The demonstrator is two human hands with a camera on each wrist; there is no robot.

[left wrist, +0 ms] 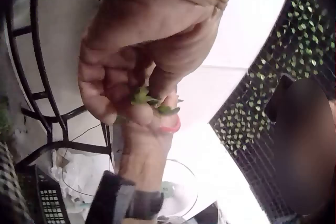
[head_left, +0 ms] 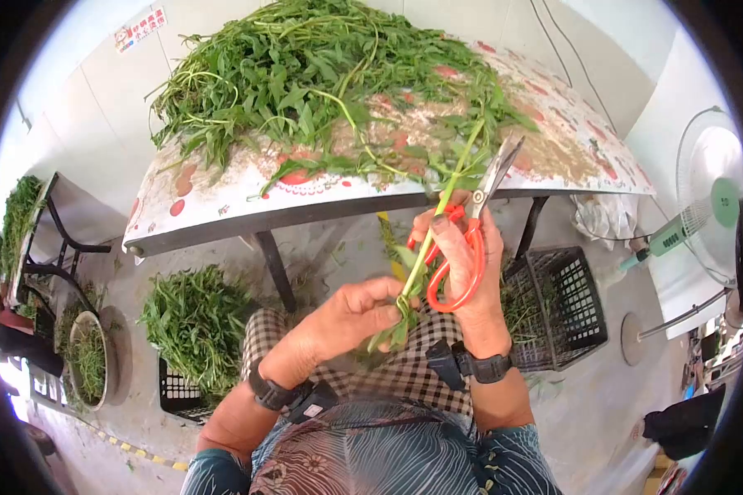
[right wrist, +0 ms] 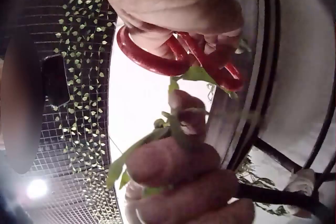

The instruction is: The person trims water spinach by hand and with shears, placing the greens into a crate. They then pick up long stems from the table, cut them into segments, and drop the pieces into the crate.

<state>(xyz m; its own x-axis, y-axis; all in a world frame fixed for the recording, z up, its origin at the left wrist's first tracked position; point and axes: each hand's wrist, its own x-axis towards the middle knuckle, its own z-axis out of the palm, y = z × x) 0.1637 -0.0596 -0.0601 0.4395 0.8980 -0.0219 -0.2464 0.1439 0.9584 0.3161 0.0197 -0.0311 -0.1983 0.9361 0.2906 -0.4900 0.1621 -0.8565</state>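
In the head view the right hand (head_left: 469,264) holds red-handled scissors (head_left: 462,289), blades up and slightly parted, and steadies a long green stem (head_left: 456,177) with its thumb and fingers. The left hand (head_left: 347,318) pinches the lower end of that stem, where leaves (head_left: 400,330) bunch together. In the left wrist view the left hand (left wrist: 152,40) has bits of leaf (left wrist: 142,97) at its fingertips. The right wrist view shows the red handles (right wrist: 152,61) around the right hand (right wrist: 173,8), with the left hand's curled fingers (right wrist: 178,166) just below.
A large heap of leafy stems (head_left: 289,74) covers the back of the table (head_left: 248,216). On the floor stand a crate (head_left: 182,396) piled with greens at left, a black crate (head_left: 582,301) at right and a round tub (head_left: 91,359). A fan (head_left: 710,198) stands far right.
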